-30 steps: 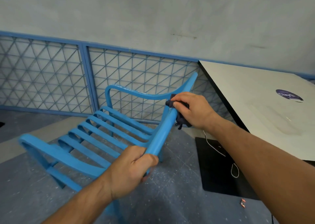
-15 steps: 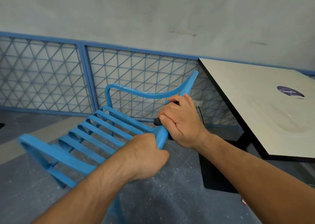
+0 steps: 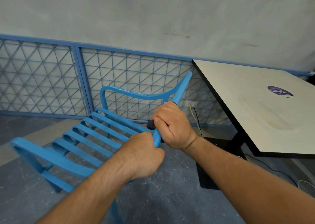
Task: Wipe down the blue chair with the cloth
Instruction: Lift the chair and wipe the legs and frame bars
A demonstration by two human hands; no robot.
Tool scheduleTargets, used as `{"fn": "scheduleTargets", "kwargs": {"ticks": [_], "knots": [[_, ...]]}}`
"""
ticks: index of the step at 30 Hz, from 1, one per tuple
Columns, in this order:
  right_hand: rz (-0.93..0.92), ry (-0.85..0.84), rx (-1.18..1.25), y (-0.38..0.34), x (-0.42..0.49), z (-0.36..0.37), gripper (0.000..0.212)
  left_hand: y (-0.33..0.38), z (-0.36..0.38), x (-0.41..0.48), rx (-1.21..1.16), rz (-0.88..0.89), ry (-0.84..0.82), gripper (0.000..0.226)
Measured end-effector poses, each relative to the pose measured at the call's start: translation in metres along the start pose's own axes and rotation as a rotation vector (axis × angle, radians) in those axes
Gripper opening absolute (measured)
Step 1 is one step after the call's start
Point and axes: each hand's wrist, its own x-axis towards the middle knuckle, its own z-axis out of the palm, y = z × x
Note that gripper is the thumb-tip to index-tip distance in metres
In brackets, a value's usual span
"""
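The blue chair [image 3: 95, 138] with slatted bars is tipped toward me over the floor. My left hand [image 3: 144, 157] grips its nearest rail low down. Just above, my right hand [image 3: 172, 126] wraps a dark cloth [image 3: 150, 124] round the same rail. Most of the cloth is hidden under the fingers; only a small dark end shows at the thumb side. The two hands are almost touching.
A white table [image 3: 252, 104] with a black edge and base stands close on the right. A blue metal lattice fence [image 3: 51, 80] runs along the wall behind the chair. Cables [image 3: 196, 119] trail on the grey floor under the table.
My right hand has slid the cloth down the rail toward me, ending right above my left hand. The left hand keeps its grip; the chair has come slightly closer.
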Motion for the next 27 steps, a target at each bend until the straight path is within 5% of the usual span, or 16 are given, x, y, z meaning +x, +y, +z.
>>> {"fn": "scheduleTargets", "kwargs": {"ticks": [5, 9, 14, 20, 27], "knots": [[0.11, -0.273, -0.127, 0.036, 0.033, -0.011, 0.041, 0.002, 0.002, 0.003, 0.041, -0.04, 0.003, 0.015], [0.252, -0.171, -0.045, 0.046, 0.036, -0.008, 0.04, 0.005, 0.002, 0.005, 0.056, -0.065, 0.016, 0.02], [0.173, 0.069, 0.066, 0.004, -0.001, 0.005, 0.03, 0.008, 0.0, 0.002, 0.076, -0.041, 0.012, 0.01], [0.012, -0.061, 0.029, 0.013, 0.006, -0.001, 0.034, 0.003, -0.004, 0.0, 0.093, -0.027, -0.038, 0.012], [0.208, -0.049, -0.004, 0.079, 0.035, -0.006, 0.035, 0.006, -0.005, 0.001, 0.143, -0.044, -0.041, 0.02]]}}
